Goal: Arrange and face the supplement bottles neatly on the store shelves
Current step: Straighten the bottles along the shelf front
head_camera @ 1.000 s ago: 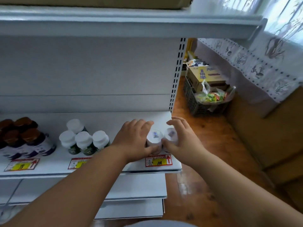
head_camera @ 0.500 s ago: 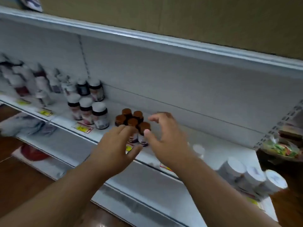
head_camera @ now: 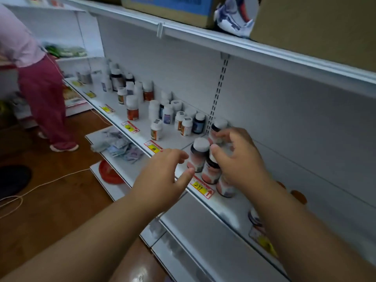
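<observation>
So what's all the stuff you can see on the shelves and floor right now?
Dark bottles with pink labels: four or so, white caps, middle shelf by the hands.
Other supplement bottles: many, mostly white-capped, further left on that shelf; too blurred to count.
Price tags: several, yellow and red, along the shelf edge.
Cardboard boxes: at least two, brown and blue, top shelf.
Red dish: one, lower shelf.
Cord: one, white, on the wooden floor.
Another person: one, pink top, dark red trousers, far left.
Left hand: open, beside the bottles.
Right hand: fingers curled round the pink-label bottles.
</observation>
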### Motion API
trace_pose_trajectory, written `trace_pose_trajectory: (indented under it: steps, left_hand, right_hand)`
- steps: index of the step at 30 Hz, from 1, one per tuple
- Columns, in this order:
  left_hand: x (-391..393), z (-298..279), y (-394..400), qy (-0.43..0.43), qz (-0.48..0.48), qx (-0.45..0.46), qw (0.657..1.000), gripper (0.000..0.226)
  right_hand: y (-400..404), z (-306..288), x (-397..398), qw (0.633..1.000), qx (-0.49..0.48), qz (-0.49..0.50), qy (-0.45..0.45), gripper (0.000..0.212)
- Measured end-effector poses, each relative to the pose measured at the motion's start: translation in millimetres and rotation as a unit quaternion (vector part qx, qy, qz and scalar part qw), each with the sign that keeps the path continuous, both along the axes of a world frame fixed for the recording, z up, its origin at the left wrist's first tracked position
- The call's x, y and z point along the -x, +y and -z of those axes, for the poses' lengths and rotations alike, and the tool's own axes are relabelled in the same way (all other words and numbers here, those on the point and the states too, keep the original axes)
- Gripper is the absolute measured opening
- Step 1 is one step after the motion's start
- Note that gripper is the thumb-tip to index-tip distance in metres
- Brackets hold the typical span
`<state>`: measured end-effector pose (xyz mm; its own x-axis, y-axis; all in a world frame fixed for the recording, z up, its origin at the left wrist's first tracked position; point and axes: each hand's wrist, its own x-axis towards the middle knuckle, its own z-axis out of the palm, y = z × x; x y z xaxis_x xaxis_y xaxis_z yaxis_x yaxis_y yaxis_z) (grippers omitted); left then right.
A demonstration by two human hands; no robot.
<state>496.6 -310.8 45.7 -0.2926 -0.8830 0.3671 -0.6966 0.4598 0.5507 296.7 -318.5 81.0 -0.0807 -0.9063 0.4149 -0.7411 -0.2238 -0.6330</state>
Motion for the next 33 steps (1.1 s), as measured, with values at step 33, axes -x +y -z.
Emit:
trace_pose_trajectory:
  steps: [33]
  left_hand:
    - [32,49,-240,-0.030,0.487,0.231,0.842,0.035]
  right_hand:
    - [-166,30,13,0.928,-0.343,0.134,0.061,0.060]
